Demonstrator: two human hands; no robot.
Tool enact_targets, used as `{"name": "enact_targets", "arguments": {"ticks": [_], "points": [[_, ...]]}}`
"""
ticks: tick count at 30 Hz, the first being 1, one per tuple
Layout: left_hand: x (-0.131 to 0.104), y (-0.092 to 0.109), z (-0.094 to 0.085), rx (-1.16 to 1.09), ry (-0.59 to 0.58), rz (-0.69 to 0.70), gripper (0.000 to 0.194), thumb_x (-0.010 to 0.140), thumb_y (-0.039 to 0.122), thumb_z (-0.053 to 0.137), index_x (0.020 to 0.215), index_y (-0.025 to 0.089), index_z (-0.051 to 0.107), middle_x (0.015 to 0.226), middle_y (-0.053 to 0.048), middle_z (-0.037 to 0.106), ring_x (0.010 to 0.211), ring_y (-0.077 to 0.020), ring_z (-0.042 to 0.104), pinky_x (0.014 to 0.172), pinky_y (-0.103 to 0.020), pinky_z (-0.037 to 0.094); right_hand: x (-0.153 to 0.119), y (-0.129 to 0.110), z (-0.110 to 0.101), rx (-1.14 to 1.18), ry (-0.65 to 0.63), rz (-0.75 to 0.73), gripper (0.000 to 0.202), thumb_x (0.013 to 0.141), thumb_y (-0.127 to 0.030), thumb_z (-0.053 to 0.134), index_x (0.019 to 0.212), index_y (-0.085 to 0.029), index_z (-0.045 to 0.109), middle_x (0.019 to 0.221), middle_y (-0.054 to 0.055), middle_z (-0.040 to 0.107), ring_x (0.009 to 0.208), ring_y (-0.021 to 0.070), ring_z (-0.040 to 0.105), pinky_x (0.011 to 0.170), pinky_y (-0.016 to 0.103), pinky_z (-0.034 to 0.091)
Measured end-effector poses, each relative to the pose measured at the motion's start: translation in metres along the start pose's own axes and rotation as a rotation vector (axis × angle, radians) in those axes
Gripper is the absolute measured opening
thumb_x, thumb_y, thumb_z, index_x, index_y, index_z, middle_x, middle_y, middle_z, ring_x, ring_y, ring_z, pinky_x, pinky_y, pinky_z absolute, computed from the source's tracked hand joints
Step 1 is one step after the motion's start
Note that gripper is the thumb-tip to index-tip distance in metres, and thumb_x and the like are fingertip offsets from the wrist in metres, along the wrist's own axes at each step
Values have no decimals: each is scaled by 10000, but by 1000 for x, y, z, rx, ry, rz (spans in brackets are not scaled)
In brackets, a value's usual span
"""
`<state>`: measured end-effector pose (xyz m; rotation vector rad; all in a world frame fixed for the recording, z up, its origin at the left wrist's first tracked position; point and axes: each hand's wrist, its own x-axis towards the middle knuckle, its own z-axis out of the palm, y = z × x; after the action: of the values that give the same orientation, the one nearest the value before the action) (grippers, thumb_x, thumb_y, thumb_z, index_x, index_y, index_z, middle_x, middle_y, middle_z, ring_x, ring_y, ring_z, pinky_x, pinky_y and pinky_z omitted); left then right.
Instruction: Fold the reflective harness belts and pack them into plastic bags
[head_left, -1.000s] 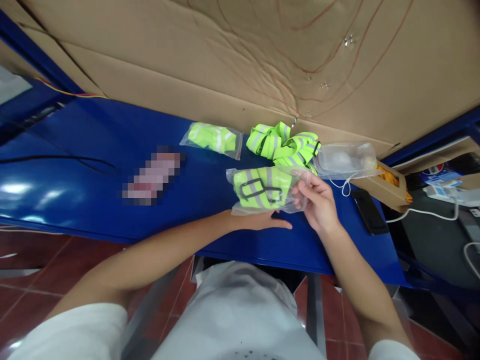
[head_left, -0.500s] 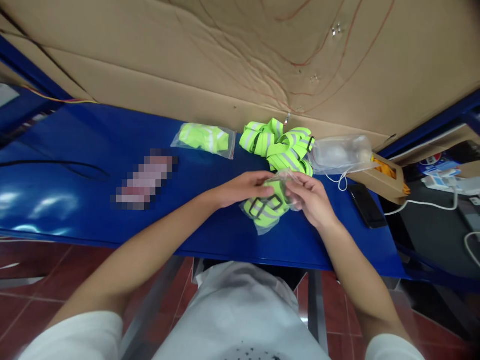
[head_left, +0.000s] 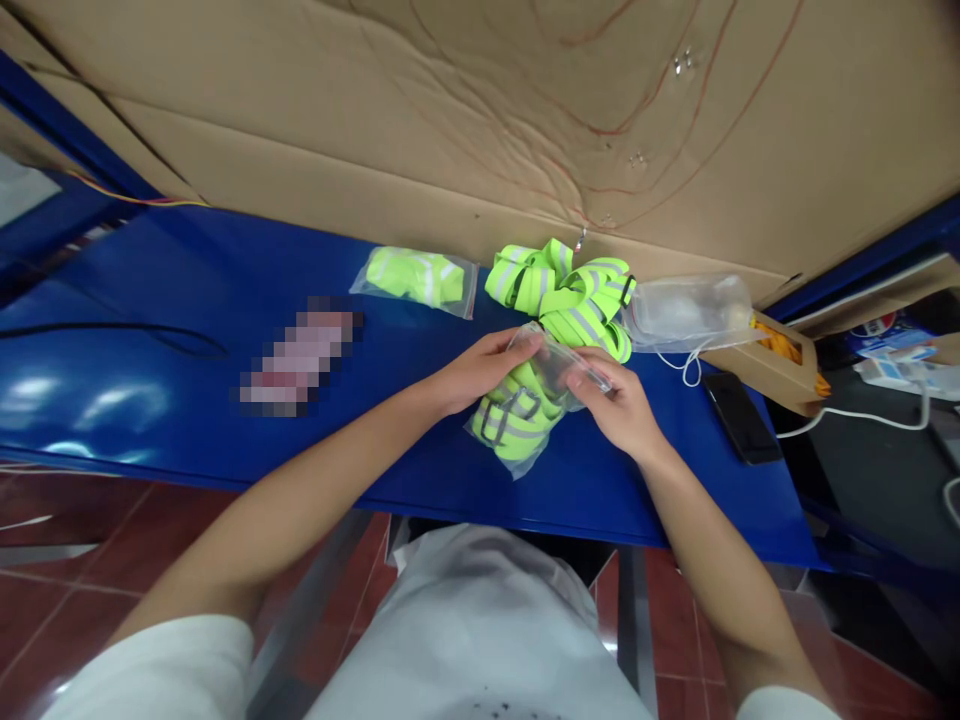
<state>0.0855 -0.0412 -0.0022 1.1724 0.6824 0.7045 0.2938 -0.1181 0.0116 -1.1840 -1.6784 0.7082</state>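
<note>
- Closest in, there was your own pale shirt (head_left: 480,620), right up against the near edge of the blue table (head_left: 420,490), both forearms reaching in over it.
- And then the centre of the action: the clear plastic bag (head_left: 529,405), out in front of you over the near half of the tabletop, tilted, its rounded bottom pointing back your way! Whether its underside touched the table, I couldn't tell.
- Inside it, a bundled neon strap (head_left: 529,440) with grey stripes, black buckles (head_left: 495,428) showing through the film.
- Your left hand (head_left: 480,372) had a narrow pinch on the bag's upper left, thumb on top.
- Your right hand (head_left: 621,405) matched it across the way, gripping the upper right between thumb and fingers, the film gathered there.
- Out to the right, the black phone (head_left: 741,418) lay flat; well off to the left sat a pixelated item (head_left: 300,360), too blurred to name.
- Just beyond your hands, a heap of loose neon straps (head_left: 589,300), with a second bag (head_left: 416,278) on its left and a clear package (head_left: 690,310) close on its right.
- Past that package, an orange-filled carton (head_left: 784,372); at the back, the cardboard panel (head_left: 337,110) rose, red wires running across it.
</note>
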Motion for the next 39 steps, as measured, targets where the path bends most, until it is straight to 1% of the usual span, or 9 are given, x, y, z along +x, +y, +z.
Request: {"name": "enact_targets", "arguments": {"ticks": [4,7,12,14,18,23,26,31,39], "points": [[2,10,-8,68,117,93,460,801,610,814,917,172,731,827,-2,711,732,-121,626,699,-235,491,2,4,-1,55,124,157,395,932,-478,721,653,-203,673,617,-2,646,565,125,574,571,276,460],[3,17,-16,-2,112,89,455,784,583,844,965,177,746,880,-16,743,775,-142,662,748,-260,518,5,7,2,217,149,204,294,854,-483,803,816,-229,660,708,-20,677,588,128,612,550,264,507],[2,19,-14,-140,102,89,473,798,592,825,960,152,767,976,-76,784,885,-198,715,871,-327,559,7,9,5,379,219,232,453,770,-454,878,1090,-274,614,882,-20,737,743,151,693,679,297,604],[1,19,-11,-134,145,140,417,770,523,870,941,158,762,982,-66,787,876,-189,719,866,-318,565,8,11,3,393,234,314,457,761,-474,879,1083,-252,643,847,-9,746,731,154,703,682,296,603],[0,21,-12,-89,150,224,370,775,490,867,907,163,757,938,-55,785,863,-188,722,879,-321,570,9,16,-1,340,156,433,408,772,-546,848,890,-186,698,701,23,715,621,157,682,542,262,533],[4,19,-13,-132,206,251,385,850,539,787,908,159,769,886,-58,773,841,-193,730,894,-336,574,8,18,1,290,118,401,415,838,-592,774,868,-188,682,696,16,688,575,143,633,512,263,481],[4,17,-9,-135,264,303,369,834,533,805,898,172,765,855,-32,752,749,-177,718,806,-325,586,3,15,4,199,138,305,398,899,-586,719,815,-210,619,651,-15,635,567,120,563,561,265,451],[1,16,-2,-39,372,385,366,855,541,775,832,179,729,792,-17,708,681,-142,664,697,-280,569,-6,10,6,54,120,190,329,966,-550,653,902,-230,609,694,-23,632,628,135,556,663,291,451],[1,15,0,-40,371,393,307,906,492,716,851,191,692,807,3,662,685,-129,665,707,-276,563,-1,15,7,101,132,201,362,937,-583,652,870,-236,574,657,-38,568,580,132,512,583,280,415]]}}
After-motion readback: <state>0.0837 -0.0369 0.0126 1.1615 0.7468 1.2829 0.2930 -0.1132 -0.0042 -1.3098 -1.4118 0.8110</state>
